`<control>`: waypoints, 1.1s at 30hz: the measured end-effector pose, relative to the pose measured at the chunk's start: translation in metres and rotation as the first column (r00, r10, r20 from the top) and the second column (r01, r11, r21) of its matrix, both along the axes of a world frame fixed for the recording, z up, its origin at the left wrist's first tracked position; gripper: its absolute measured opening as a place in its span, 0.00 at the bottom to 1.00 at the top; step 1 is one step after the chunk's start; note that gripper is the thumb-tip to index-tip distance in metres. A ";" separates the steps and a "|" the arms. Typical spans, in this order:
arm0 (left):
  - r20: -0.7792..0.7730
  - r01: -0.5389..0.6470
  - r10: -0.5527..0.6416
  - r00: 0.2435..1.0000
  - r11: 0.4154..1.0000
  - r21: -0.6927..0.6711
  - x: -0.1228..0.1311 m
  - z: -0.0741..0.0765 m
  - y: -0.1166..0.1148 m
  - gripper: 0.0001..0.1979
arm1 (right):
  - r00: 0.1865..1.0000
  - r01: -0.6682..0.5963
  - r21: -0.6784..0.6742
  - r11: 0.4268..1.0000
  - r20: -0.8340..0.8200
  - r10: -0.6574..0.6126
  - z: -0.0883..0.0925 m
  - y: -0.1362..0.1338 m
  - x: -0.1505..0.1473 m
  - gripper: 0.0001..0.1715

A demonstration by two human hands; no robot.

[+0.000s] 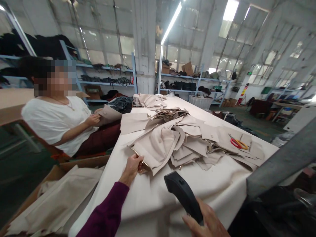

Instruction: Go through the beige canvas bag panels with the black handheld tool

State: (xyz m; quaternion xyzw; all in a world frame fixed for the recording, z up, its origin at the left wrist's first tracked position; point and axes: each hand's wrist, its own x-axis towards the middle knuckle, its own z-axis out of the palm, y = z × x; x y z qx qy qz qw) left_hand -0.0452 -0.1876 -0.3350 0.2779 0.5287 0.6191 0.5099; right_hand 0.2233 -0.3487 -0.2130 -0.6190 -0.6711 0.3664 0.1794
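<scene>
My left hand [132, 167] is closed on the near-left edge of a beige fabric piece [154, 144], where a gold-coloured metal strip [140, 157] runs along the cloth. Shiny bits show just under those fingers, too small to name. In my right hand [206, 220] is a black curved handheld tool [182, 192], its wide head tilted up and left toward the cloth, apart from it. What the tool is for cannot be seen. Beside the held piece lies a loose heap of beige pieces [190, 148], some with metal strips.
Red-and-yellow scissors [239, 143] rest on the heap's right end. A co-worker [59, 125] sits at left, holding a beige piece [108, 116]. A cardboard box [53, 176] of beige cloth stands by the white-covered table [138, 214]. A grey metal bar [281, 158] crosses at right.
</scene>
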 end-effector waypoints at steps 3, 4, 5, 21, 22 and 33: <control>0.041 0.013 -0.015 0.999 0.999 0.046 0.000 -0.004 -0.030 0.17 | 0.998 -0.055 -0.169 0.984 -0.007 0.054 0.004 -0.007 -0.005 0.18; 0.052 0.019 -0.021 0.998 0.998 0.052 -0.001 -0.005 -0.039 0.17 | 0.998 -0.063 -0.190 0.980 -0.005 0.063 0.005 -0.009 -0.006 0.19; 0.063 0.027 -0.030 0.998 0.998 0.055 -0.002 -0.005 -0.047 0.17 | 0.998 -0.065 -0.198 0.978 -0.002 0.066 0.006 -0.012 -0.008 0.19; -0.134 0.163 -0.146 0.980 0.979 0.124 -0.008 -0.008 -0.062 0.19 | 0.995 -0.096 -0.114 0.989 -0.007 0.096 -0.005 0.010 -0.049 0.15; -0.141 0.160 -0.143 0.980 0.980 0.115 -0.008 -0.009 -0.061 0.19 | 0.996 -0.093 -0.116 0.989 0.004 0.095 0.000 0.007 -0.046 0.15; -0.159 0.167 -0.148 0.976 0.979 0.116 -0.008 -0.008 -0.061 0.17 | 0.983 -0.159 -0.185 0.970 0.059 0.172 -0.004 -0.007 -0.046 0.15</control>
